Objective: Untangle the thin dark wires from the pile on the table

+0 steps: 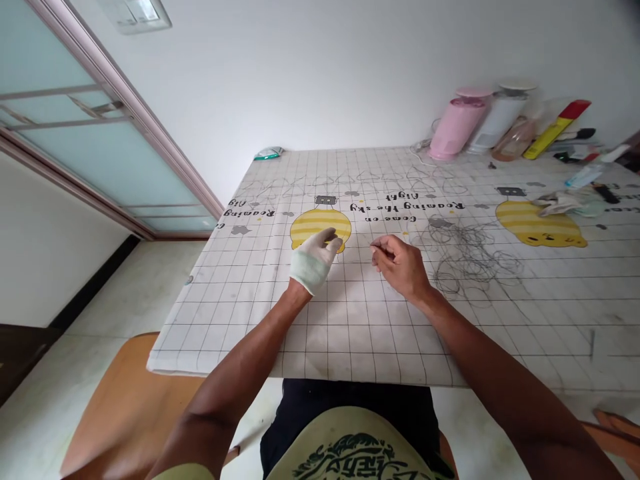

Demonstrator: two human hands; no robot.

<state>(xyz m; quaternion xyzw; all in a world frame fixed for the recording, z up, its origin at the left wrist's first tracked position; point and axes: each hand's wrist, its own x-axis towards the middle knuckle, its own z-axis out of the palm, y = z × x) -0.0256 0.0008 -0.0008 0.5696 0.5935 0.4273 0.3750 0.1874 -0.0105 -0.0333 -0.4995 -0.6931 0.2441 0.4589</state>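
My left hand, in a white and pale green glove, is over the yellow striped bear print on the tablecloth. Its fingers are bent with the tips close to the thumb; anything between them is too fine to make out. A short gap to the right, my bare right hand is closed in a pinch, its fingertips pointing toward the left hand. What it pinches does not show clearly. Right beside this hand lies a loose tangle of thin dark wire. Behind both hands, a row of thin bent wire shapes stretches across the table.
Along the back right stand a pink cylinder, a white cylinder, a yellow and red box and a clear bottle. A crumpled glove lies before them. A green packet sits at the back left corner; a wooden chair is below left.
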